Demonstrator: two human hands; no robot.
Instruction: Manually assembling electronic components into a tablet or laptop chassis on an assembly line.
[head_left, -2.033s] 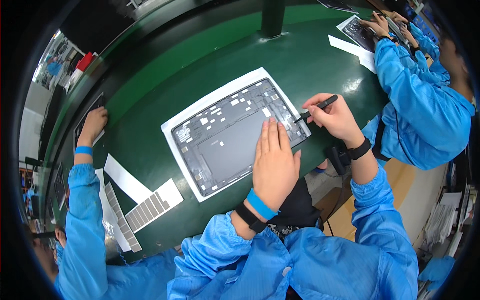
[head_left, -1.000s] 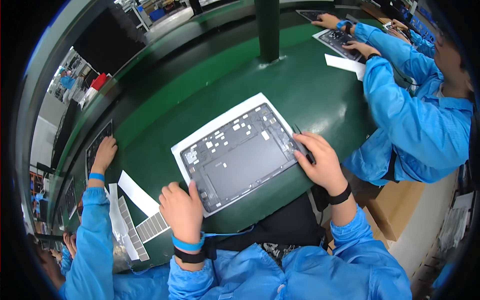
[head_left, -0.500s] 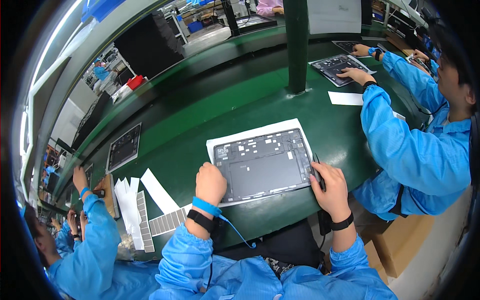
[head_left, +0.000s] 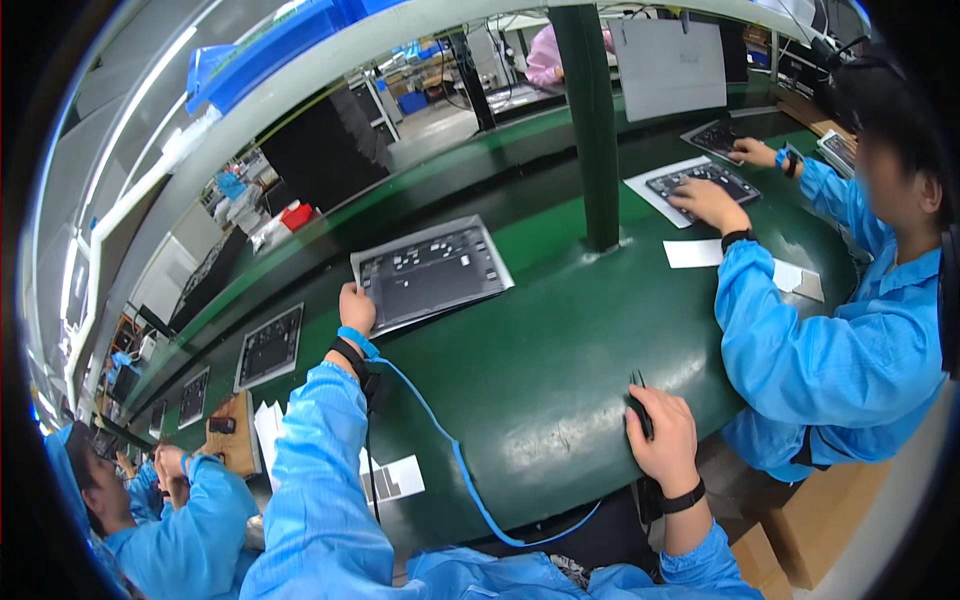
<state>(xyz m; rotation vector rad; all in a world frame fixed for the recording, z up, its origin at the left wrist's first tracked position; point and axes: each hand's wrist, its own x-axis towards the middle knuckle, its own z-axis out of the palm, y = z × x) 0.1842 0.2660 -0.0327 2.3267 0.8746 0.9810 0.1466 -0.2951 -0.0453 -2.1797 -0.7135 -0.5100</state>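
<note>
A dark tablet housing [head_left: 432, 278] with small white pads along its upper part lies tilted toward the far left of the green bench. Pale sheet edges show around it. My left hand [head_left: 357, 308] is stretched out to its left edge, fingers closed on that edge, some of them hidden beneath. Nearer to me on the right, my right hand [head_left: 664, 435] rests low over the bench front, its fingers wrapped round black tweezers [head_left: 641, 418] whose tips point away from me. A blue wrist-strap cord [head_left: 458, 450] trails from my left wrist across the bench.
More tablet housings [head_left: 270, 345] lie along the bench to the left. A sheet of grey labels [head_left: 395, 480] is partly behind my left forearm. A green post [head_left: 590, 140] stands beyond the bench middle. Co-workers in blue sleeves [head_left: 800, 350] work on both sides.
The tablet housing has moved from in front of me to the far left, with my left hand at its edge. My right hand stays low with the tweezers. The view has shifted.
</note>
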